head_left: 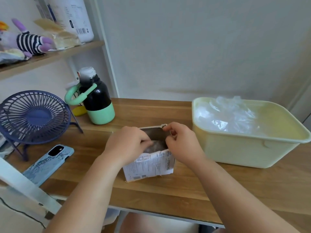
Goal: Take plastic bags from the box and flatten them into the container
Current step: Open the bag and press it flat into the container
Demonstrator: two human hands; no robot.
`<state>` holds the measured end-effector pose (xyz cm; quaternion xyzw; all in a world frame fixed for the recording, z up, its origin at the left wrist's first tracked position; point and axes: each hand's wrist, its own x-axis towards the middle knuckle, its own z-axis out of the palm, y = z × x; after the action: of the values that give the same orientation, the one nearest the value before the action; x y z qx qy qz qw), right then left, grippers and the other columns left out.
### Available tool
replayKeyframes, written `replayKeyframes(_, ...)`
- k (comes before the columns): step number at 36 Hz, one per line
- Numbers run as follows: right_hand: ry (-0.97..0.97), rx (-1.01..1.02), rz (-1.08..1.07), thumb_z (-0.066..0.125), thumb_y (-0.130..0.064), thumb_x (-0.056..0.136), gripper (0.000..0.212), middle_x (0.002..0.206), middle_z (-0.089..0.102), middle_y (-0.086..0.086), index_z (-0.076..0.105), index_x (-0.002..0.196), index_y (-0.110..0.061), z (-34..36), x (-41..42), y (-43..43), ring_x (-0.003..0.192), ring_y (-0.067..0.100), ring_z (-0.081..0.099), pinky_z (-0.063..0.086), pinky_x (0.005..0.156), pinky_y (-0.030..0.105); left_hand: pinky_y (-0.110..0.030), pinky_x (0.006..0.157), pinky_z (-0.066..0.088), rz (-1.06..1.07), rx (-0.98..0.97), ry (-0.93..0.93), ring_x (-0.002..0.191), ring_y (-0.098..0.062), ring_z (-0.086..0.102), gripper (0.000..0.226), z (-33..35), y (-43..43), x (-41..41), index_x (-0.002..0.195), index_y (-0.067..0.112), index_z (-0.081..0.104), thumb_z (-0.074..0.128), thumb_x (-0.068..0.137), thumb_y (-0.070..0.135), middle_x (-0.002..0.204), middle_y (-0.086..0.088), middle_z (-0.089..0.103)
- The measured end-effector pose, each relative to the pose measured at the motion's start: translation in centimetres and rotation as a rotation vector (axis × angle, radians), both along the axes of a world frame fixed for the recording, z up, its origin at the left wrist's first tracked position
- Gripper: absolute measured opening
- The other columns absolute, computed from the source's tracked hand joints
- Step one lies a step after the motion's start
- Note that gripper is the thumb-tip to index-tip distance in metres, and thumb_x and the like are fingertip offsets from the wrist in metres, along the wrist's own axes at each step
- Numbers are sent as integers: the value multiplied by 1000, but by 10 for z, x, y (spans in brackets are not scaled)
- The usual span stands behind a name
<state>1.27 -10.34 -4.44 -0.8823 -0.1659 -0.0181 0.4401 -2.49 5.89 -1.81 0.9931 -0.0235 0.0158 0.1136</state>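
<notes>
A small white printed cardboard box (148,165) stands open on the wooden table in front of me. Clear plastic bags (155,146) show inside its dark opening. My left hand (127,143) reaches into the opening from the left with curled fingers on the bags. My right hand (181,142) grips the box's right rim, thumb and forefinger pinching its far corner. A pale yellow plastic container (235,150) stands to the right, holding several flattened clear bags (227,116).
At the left a purple desk fan (33,116) stands beside a phone in a blue case (48,163). A black-and-green bottle (96,100) is behind the box. A shelf (50,56) with toys and packages hangs upper left. The wall is close behind.
</notes>
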Motion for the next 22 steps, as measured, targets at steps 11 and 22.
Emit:
replayKeyframes(11,127,165,34,54,-32,94,9,83,59,-12,61,97,-26,14,-6,0,66,0,51,37,57,13,-30,91,52,161,-1101,-386,97,0,66,16,8,-1,-13,95,37,73,61,92,26,96,17,73)
replayKeyframes(22,125,398,151,75,-54,68,92,138,48,-11,26,144,-37,65,-13,-14,124,8,46,42,98,31,-42,83,54,189,-1719,-295,88,-26,67,24,59,-12,0,116,8,64,59,94,18,98,-11,69)
